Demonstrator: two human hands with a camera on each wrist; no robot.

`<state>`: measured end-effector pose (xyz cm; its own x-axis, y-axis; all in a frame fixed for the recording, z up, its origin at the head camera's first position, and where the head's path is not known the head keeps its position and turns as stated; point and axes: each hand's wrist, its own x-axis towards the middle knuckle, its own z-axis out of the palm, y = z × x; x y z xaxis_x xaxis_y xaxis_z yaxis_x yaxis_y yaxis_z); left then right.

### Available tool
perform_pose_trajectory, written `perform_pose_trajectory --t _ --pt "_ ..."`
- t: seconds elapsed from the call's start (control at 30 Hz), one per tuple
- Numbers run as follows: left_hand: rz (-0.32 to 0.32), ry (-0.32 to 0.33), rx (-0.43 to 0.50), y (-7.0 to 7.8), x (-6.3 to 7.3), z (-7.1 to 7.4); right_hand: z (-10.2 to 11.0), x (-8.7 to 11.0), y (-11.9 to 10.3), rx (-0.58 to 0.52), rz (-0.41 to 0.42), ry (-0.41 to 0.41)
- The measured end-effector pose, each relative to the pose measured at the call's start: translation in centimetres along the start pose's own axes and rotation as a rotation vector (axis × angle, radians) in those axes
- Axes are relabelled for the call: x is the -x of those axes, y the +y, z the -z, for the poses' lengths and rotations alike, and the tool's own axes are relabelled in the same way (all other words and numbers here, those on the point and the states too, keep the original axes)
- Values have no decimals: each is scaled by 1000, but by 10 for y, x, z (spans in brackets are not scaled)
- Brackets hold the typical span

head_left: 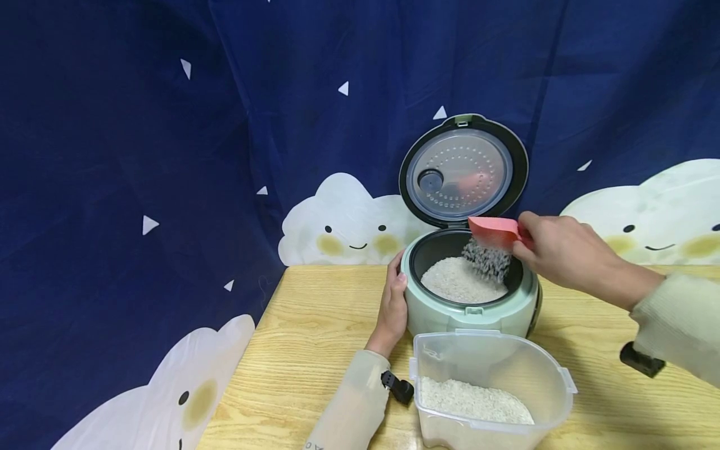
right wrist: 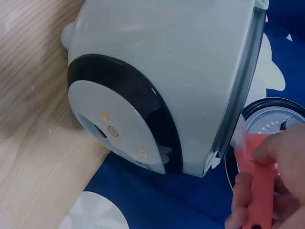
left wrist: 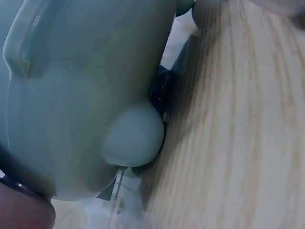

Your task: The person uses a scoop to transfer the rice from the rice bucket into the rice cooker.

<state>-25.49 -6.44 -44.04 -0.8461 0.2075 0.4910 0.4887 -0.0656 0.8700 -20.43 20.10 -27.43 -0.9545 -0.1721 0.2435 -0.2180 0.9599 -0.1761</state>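
Note:
A pale green rice cooker [head_left: 430, 315] stands on the table with its lid [head_left: 478, 147] raised and white rice [head_left: 452, 281] in its dark pot. On the cooker's left side rests my left hand [head_left: 392, 306], fingers laid along the wall; only a bit of skin shows in the left wrist view. My right hand [head_left: 576, 253] grips a red scoop [head_left: 494, 229] by its handle, tilted above the pot. Blurred rice grains [head_left: 488, 259] fall from it. In the right wrist view, fingers wrap the scoop's handle [right wrist: 259, 193].
In front of the cooker is a clear plastic container [head_left: 562, 406] holding more rice [head_left: 478, 400]. Both stand on a wood-grain table [head_left: 320, 325]. Behind hangs a dark blue curtain [head_left: 337, 137] with smiling clouds. The cooker's control panel [right wrist: 116, 126] faces the right wrist camera.

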Motion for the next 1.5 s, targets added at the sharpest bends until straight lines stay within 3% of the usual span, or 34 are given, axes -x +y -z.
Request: perform_pose_trajectory --t 0.23,0.97,1.5 --pt "-5 5 12 0 0 -1 -1 3 -4 13 12 49" --pt "-8 9 17 0 0 -1 -5 14 1 -8 51 95" --pt "16 9 -7 1 0 0 0 55 -26 -37 197 215"
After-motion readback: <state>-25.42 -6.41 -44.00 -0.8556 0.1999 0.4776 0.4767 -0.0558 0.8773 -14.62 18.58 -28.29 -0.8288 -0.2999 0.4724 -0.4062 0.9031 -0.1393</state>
